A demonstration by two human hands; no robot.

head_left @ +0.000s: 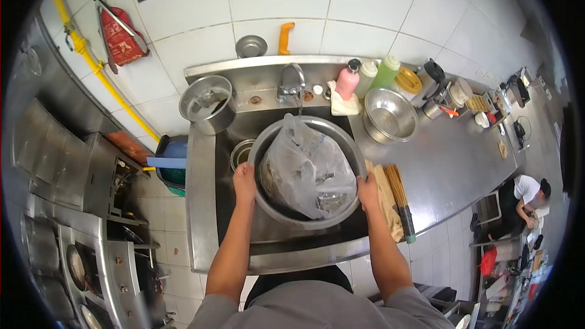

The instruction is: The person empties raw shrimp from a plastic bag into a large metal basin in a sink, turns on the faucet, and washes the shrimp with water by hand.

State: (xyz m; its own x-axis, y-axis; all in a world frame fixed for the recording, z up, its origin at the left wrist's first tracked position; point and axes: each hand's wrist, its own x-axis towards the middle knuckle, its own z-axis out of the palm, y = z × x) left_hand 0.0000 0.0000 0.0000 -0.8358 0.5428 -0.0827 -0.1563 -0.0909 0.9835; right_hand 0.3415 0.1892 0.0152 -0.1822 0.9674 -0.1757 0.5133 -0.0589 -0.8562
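Head: round metal basin (292,223) holds crumpled plastic (311,161).

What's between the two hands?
A metal basin with a plastic bag inside; left hand and right hand grip its rim. Shown in the head view.

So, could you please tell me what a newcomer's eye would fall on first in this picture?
Most likely the large metal bowl at the centre, over the sink, with a translucent plastic bag in it and the left hand and right hand gripping opposite sides. Next might come the pink bottle right of the faucet, and the yellow pipe running down the wall at picture left.
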